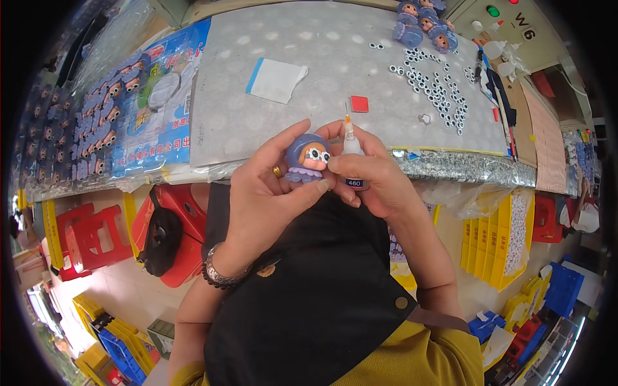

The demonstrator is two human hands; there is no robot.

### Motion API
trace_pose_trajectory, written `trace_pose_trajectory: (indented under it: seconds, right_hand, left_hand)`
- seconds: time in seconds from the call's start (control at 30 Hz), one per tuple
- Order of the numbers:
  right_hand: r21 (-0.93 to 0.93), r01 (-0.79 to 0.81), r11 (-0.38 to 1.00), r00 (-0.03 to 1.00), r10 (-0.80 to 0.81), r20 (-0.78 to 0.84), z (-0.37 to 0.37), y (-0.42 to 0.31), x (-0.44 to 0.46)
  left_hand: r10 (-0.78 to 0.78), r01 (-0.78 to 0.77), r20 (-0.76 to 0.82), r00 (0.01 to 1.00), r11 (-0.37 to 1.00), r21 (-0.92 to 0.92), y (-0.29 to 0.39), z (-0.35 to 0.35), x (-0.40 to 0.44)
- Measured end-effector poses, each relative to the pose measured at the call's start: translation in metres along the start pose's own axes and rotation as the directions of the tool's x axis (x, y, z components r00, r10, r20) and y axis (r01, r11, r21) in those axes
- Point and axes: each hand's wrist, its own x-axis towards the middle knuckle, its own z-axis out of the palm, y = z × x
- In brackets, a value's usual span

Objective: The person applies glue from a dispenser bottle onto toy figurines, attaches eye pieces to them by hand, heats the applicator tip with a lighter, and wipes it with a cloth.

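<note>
In my left hand (270,183) is a small doll figure (304,156) with a purple hood, a frilled collar and big black-and-white eyes. Its face is turned to the right. My right hand (370,170) has its fingers wrapped round a small glue bottle (351,145) with an orange-based needle tip pointing up and a dark label reading 460. The right thumb is at the doll's face, touching or nearly touching it. Beyond the hands, many loose doll eyes (438,93) lie scattered on the grey work surface (225,109).
Several purple dolls (425,24) stand at the back right. Rows of dolls (106,122) lie on the left beside a blue printed sheet (183,132). A white paper piece (278,80) and a red square (359,104) are mid-table. Pens (508,122) lie right.
</note>
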Motion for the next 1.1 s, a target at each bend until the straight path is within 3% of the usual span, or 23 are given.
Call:
trace_pose_trajectory:
  seconds: [0.77, 0.83, 0.93, 1.1]
  right_hand:
    - [-0.056, -0.011, 0.998, 1.0, 0.01, -0.013, 0.006, -0.002, -0.001]
    - [-0.048, -0.01, 0.999, 0.993, 0.004, -0.12, 0.007, -0.001, -0.004]
    - [-0.031, -0.005, 1.0, 0.999, 0.004, -0.04, 0.005, -0.001, -0.001]
    - [-0.012, 0.031, 0.999, 0.992, -0.032, -0.119, 0.009, 0.001, 0.0]
  left_hand:
    - [-0.037, 0.038, -0.074, 0.997, 0.999, 0.008, -0.001, -0.002, -0.001]
    - [-0.022, 0.022, -0.031, 0.999, 1.0, 0.004, -0.005, -0.002, 0.0]
    - [0.009, -0.008, -0.025, 1.0, 0.999, 0.044, -0.006, -0.003, 0.0]
    - [0.001, 0.002, -0.029, 1.0, 0.996, 0.095, 0.002, -0.006, -0.002]
